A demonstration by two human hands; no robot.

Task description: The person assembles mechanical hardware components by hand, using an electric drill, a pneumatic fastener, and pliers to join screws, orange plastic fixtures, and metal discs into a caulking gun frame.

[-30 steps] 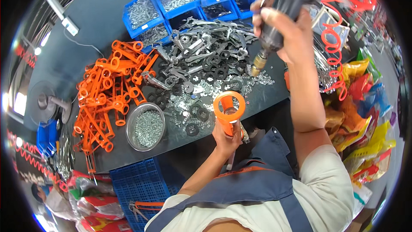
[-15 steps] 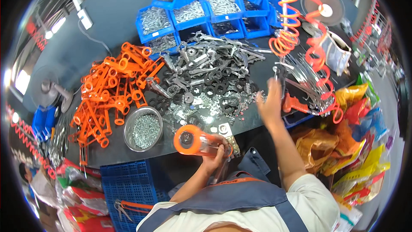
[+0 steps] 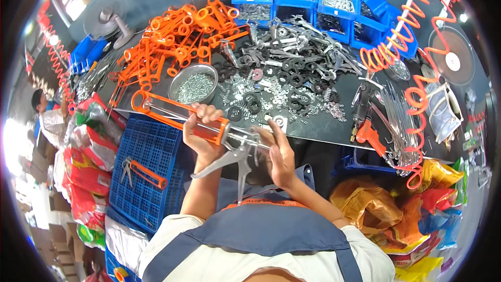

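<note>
A caulking gun (image 3: 177, 119) with an orange open frame and grey metal handle and trigger lies slantwise above my lap. My left hand (image 3: 204, 133) is wrapped round the frame near its handle end. My right hand (image 3: 281, 157) is at the gun's rear, fingers closed on the metal end by the rod; what lies between the fingertips is partly hidden. The trigger (image 3: 242, 175) hangs down toward my apron. Just beyond my left hand, a metal bowl (image 3: 215, 86) of small fasteners stands on the dark bench (image 3: 334, 130).
Orange frames (image 3: 172, 39) are heaped at the back left, grey handle castings (image 3: 313, 47) at the back middle. Blue bins (image 3: 334, 23) of parts stand behind. An orange-and-black power driver (image 3: 369, 134) and rods (image 3: 399, 120) lie right, under coiled red hoses (image 3: 404, 47). A blue crate (image 3: 141, 146) stands left.
The caulking gun has swung from pointing up to lying leftward, handle showing. My right hand has come from beside the power driver to the gun's rear. The view has shifted.
</note>
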